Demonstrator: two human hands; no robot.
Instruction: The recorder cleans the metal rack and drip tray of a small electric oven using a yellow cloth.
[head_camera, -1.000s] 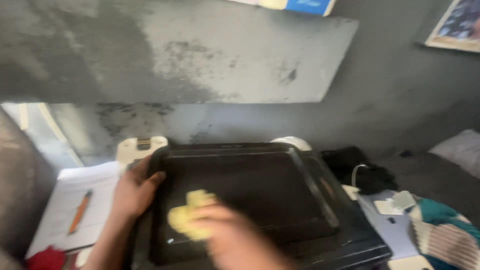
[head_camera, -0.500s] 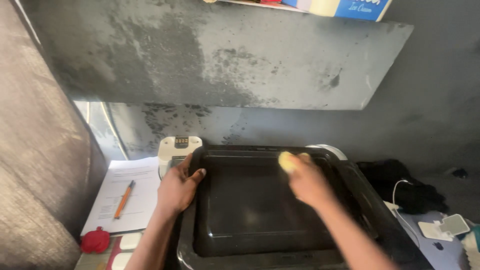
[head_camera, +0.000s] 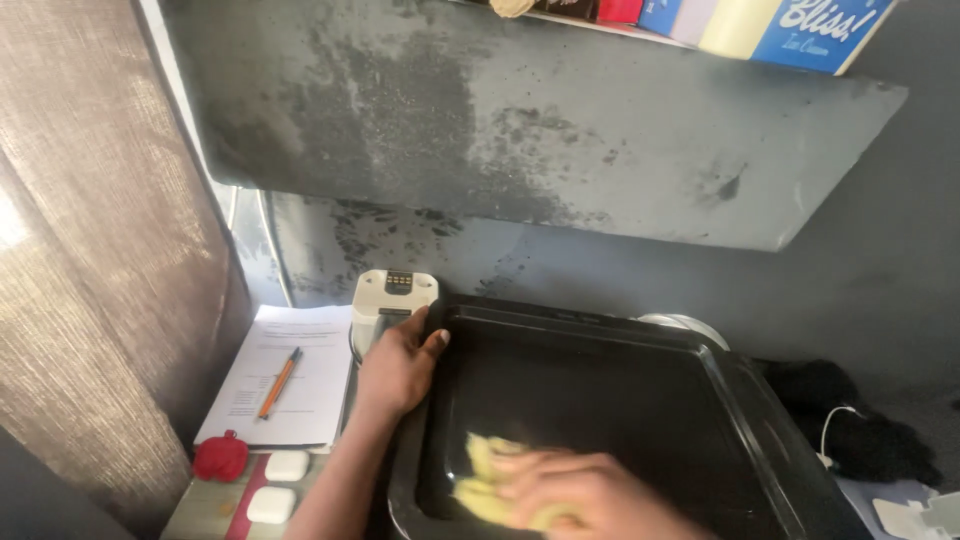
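Down at the near edge, the right hand (head_camera: 590, 490) lies flat with its fingers pressed onto a yellow cloth (head_camera: 480, 485), pinning it against the floor of a large black baking tray (head_camera: 740, 400); the cloth sits in the tray's near left corner, bunched and partly hidden under the fingers. The left hand (head_camera: 395, 365) grips the tray's left rim, thumb hooked over the edge into the tray and the other fingers curled around the outside (their tips cannot be seen). Just behind that hand, touching or nearly touching it, stands a small cream-coloured device (head_camera: 393, 300) with a dark panel on top. To the left of the tray lies a sheet of white paper (head_camera: 290, 375) with an orange pen (head_camera: 279, 382) resting on it. Nearer the camera sit a small red object (head_camera: 220, 458) and two white rounded pieces (head_camera: 278, 485). A brown curtain (head_camera: 90, 280) hangs along the left side. Right of the tray, a black bundle (head_camera: 850, 420) with a thin white cable lies on the surface. Overhead, a grey, mottled shelf (head_camera: 560, 140) juts from the wall, carrying books (head_camera: 800, 25)
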